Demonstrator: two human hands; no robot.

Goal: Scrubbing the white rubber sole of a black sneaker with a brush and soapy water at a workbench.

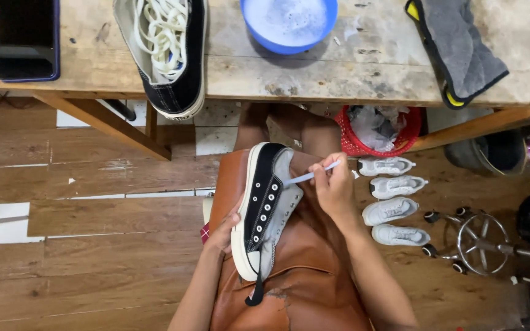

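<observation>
Sneaker (264, 208) work, seen from my head camera: the black canvas shoe with the thick white sole lies tilted on the brown leather apron (302, 270) over my lap, toe pointing toward the counter (363, 67). My left hand (224, 233) is closed around the sole edge at the heel end, cupping it from below. My right hand (334, 187), just right of the shoe, is pinched shut on a thin light-blue brush handle (310, 176) whose tip reaches the grey lining at the shoe's open throat.

I judge the shoe light but lopsided: the rubber sole is stiff and gives a sure grip, while the canvas upper is soft and would fold if squeezed, so the sole rim is the place to take it. With the laces out, the tongue flops loose.

Beyond the shoe, on the counter, lie its mate (170, 55) stuffed with white laces, a blue basin (289, 24) of soapy water and a grey cloth (458, 49). Right of my shoe, four white sneakers (394, 205) lie in a row on the floor, near a red basket (378, 132).
</observation>
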